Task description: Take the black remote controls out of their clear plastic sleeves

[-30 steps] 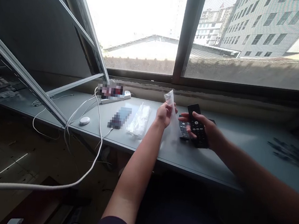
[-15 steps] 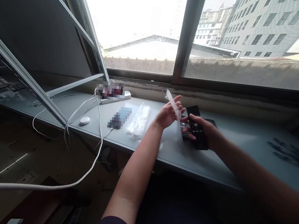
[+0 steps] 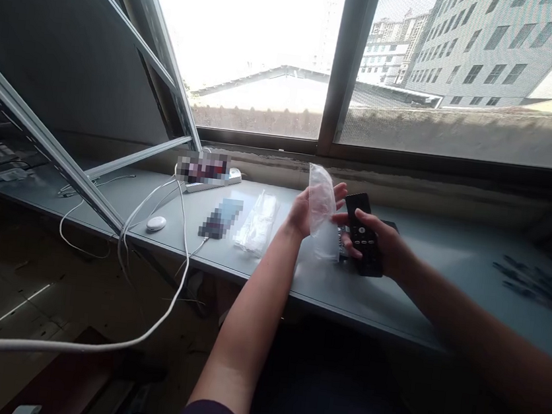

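Beside: flat plastic packet (image 3: 257, 222), blurred phone (image 3: 221, 217), white cables (image 3: 157, 203). Left hand (image 3: 305, 212) pinching clear, crinkled plastic bag (image 3: 322, 207); right hand (image 3: 376, 240) clamped on black remote (image 3: 363, 233).

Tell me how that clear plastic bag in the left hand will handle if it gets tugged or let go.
The clear plastic bag looks thin and floppy: it hangs crumpled from the left hand, so it would likely fold rather than hold shape. It seems very light and may drift if released. The film looks glossy, so probably slippery beside the stiff black remote in the right hand.
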A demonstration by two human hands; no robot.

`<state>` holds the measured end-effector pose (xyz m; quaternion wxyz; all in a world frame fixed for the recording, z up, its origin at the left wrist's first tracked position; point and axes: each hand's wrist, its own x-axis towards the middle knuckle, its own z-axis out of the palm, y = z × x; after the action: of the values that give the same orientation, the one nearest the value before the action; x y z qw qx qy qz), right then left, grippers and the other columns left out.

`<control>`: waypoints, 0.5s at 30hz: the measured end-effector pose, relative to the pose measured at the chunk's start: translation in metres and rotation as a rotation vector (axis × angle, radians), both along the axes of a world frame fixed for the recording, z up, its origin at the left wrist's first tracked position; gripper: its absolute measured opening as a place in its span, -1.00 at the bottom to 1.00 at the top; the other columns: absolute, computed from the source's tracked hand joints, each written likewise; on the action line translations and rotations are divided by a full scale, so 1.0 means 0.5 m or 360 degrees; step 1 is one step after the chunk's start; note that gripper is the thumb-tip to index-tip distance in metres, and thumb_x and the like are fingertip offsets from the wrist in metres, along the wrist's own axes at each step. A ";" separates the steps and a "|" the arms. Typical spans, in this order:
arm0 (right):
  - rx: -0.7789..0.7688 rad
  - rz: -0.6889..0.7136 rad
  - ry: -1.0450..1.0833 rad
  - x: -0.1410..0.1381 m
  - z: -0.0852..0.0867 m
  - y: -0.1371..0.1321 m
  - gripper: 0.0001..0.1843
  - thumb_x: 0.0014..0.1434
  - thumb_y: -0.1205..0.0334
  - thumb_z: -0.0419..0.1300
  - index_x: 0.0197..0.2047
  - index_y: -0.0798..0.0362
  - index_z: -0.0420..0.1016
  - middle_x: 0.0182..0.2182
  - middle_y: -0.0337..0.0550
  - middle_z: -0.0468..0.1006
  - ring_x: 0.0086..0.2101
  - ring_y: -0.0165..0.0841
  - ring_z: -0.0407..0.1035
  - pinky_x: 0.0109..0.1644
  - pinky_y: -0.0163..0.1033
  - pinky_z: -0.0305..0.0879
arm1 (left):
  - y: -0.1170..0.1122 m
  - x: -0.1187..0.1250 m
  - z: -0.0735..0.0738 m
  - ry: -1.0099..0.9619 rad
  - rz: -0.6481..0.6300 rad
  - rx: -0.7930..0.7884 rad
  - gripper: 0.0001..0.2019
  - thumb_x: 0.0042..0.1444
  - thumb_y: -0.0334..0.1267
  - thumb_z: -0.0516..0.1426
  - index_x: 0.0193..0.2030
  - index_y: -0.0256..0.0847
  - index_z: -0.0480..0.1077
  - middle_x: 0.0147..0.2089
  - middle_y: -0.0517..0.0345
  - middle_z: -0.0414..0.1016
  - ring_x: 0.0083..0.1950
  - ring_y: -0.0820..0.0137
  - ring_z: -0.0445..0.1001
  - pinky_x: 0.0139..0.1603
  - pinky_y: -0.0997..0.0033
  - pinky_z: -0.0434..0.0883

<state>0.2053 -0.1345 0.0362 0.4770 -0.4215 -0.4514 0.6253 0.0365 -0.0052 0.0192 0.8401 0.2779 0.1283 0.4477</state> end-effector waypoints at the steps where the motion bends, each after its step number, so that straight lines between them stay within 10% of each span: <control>1: 0.0004 -0.0035 0.0011 0.000 0.001 0.000 -0.49 0.40 -0.28 0.44 0.06 0.01 0.75 -0.43 -0.13 0.62 -0.56 -0.32 0.33 -0.47 -0.19 0.35 | 0.002 0.000 0.000 0.0016 -0.0008 -0.0004 -0.51 0.48 -0.07 0.20 0.46 -0.14 0.57 0.26 -0.18 0.76 0.36 0.00 0.70 0.36 0.06 0.62; 6: -0.0026 -0.0119 0.0058 0.001 -0.003 0.006 -0.50 0.38 -0.25 0.46 0.08 0.01 0.75 -0.39 -0.11 0.66 -0.56 -0.32 0.35 -0.47 -0.19 0.34 | 0.019 0.006 -0.014 0.0194 0.0015 0.0040 -0.42 0.42 0.17 0.26 0.30 -0.28 0.65 0.09 -0.25 0.79 0.16 -0.02 0.76 0.24 0.10 0.64; 11: 0.0004 -0.0131 0.0049 0.000 -0.007 0.009 -0.52 0.38 -0.21 0.48 0.12 -0.02 0.74 -0.33 -0.09 0.71 -0.55 -0.32 0.35 -0.49 -0.18 0.35 | 0.029 0.019 -0.044 0.0749 0.0370 0.0098 -0.79 0.22 -0.26 0.41 -0.01 -0.20 0.69 -0.31 0.13 0.64 -0.28 0.32 0.59 -0.04 0.31 0.56; 15: 0.0075 -0.0170 0.0033 -0.001 -0.003 0.007 -0.57 0.40 -0.19 0.47 0.09 -0.04 0.73 -0.33 -0.10 0.69 -0.55 -0.33 0.33 -0.48 -0.16 0.33 | 0.029 0.015 -0.038 0.0990 0.0551 0.0188 -0.68 0.18 -0.33 0.42 0.09 -0.16 0.66 -0.26 0.16 0.63 -0.30 0.37 0.51 -0.04 0.32 0.53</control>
<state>0.2047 -0.1311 0.0350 0.5243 -0.4270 -0.4379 0.5925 0.0443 0.0092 0.0003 0.6551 0.4229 0.3969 0.4842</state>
